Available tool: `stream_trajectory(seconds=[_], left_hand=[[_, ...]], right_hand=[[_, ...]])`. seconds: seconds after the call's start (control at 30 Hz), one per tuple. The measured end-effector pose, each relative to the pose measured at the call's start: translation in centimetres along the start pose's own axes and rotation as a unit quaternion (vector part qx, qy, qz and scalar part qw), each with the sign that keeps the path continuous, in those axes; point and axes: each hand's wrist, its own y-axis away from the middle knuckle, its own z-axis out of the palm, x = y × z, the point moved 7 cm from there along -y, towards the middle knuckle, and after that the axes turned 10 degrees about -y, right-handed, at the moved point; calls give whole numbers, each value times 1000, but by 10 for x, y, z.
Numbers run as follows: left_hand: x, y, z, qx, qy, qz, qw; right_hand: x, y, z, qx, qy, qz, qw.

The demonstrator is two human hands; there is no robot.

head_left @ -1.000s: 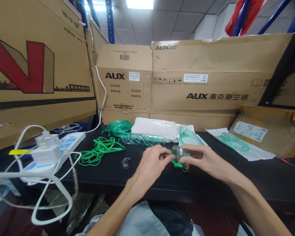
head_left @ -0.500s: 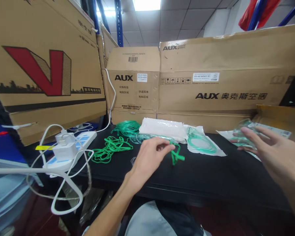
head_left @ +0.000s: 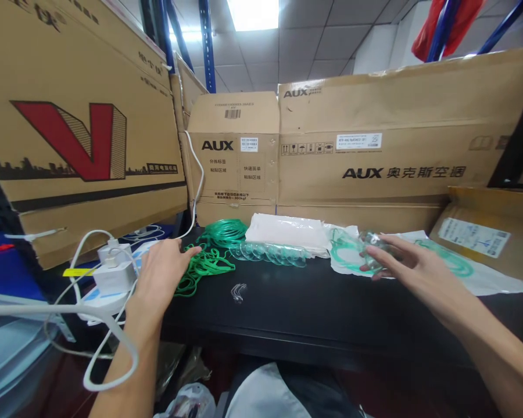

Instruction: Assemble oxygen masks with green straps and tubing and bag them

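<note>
1. WAREHOUSE BENCH: A person's left hand (head_left: 163,270) lies on a tangle of green bands (head_left: 203,266) at the left of a black table (head_left: 314,316). The fingers are stretched over the pile (cannot tell if a band is pinched under them).
2. The right hand (head_left: 414,270) grips a clear mask (head_left: 373,247), fingers curled round it. It is held just above a bag of green tubing (head_left: 346,256) toward the back right of the table.
3. Risk no. 1: the bands loop thru one another. Pulling one prob. drags several along, and the clump could slide off the near edge.
4. Risk no. 2: a power strip (head_left: 96,296) w/ a charger (head_left: 112,276) sits just beside the left wrist, and a thick white cable (head_left: 26,310) trails off the table. A careless sweep of the forearm could snag a lead and tug the strip down.
5. Risk no. 3: the mask looks thin and slick. Too hard a squeeze may dent it; too slack a hold may let it drop onto the bag.
6. Risk no. 4: small clear clips (head_left: 237,291) lie mid-table, faint against the black. An arm crossing over could brush them to the floor.
7. A row of stacked masks (head_left: 268,254) lies near the bands, and a dragged band could catch it.
</note>
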Motion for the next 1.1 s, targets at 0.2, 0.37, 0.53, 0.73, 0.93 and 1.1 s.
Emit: stream_trajectory(seconds=[0.2,0.37,0.53,0.73,0.93,1.1], left_hand=[[88,33,-11,-31,152,133,979],[180,91,9,-241,366,301,847],[194,102,25,-268,408,308,817],[197,104,45,-363,562,217,711],[202,107,48,-401,615,190,652],[197,105,38,-390,564,224,693]], right_hand=[[0,16,59,-123,96,-53,986],[-8,30,92,-170,110,-122,972],[-6,26,89,-169,58,-57,982],[-16,26,83,-183,29,-60,981],[-21,28,76,-199,22,-41,979],[-17,28,74,-218,22,-26,975]])
